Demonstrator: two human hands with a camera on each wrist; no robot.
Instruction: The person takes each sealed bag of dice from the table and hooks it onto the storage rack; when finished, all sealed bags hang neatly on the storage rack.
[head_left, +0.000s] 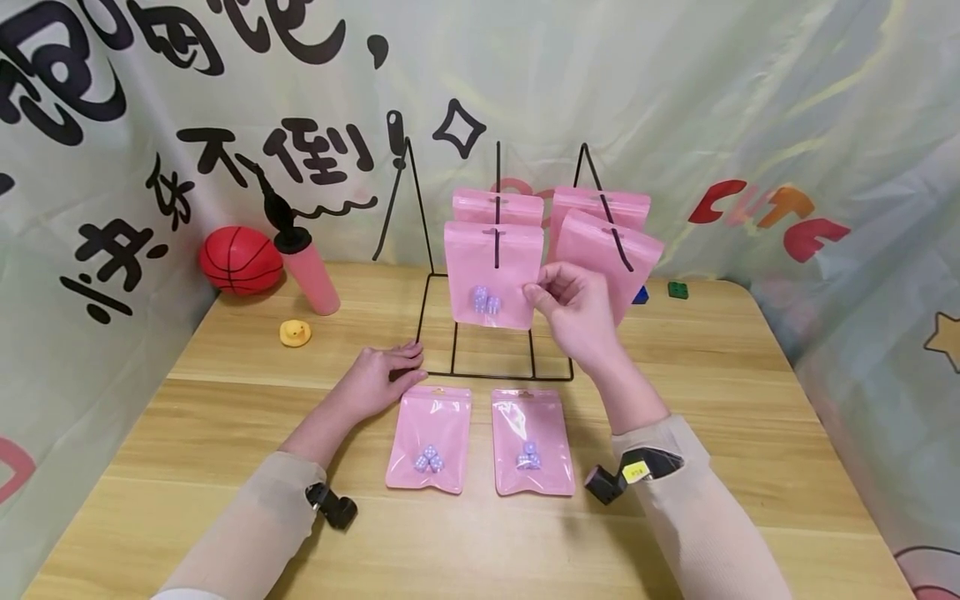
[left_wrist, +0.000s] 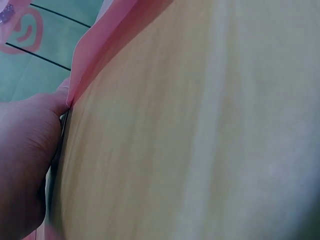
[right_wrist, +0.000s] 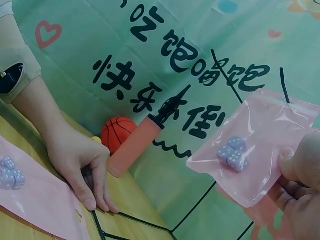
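Pinching the hanging pink pouch (head_left: 491,275), upright lengthwise, right hand (head_left: 573,312); left hand (head_left: 382,379) flat, relaxed.

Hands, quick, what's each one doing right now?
Left hand: open, fingers resting on the wire rack's base.
Right hand: pinching the lower corner of the hanging pink pouch.

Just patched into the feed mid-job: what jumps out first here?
Pink pouches of pale dice: four hang on a black wire rack at mid-table, and the right hand pinches the front left pouch by its lower corner. Two more pouches lie flat in front, while the left hand rests on the rack's base.
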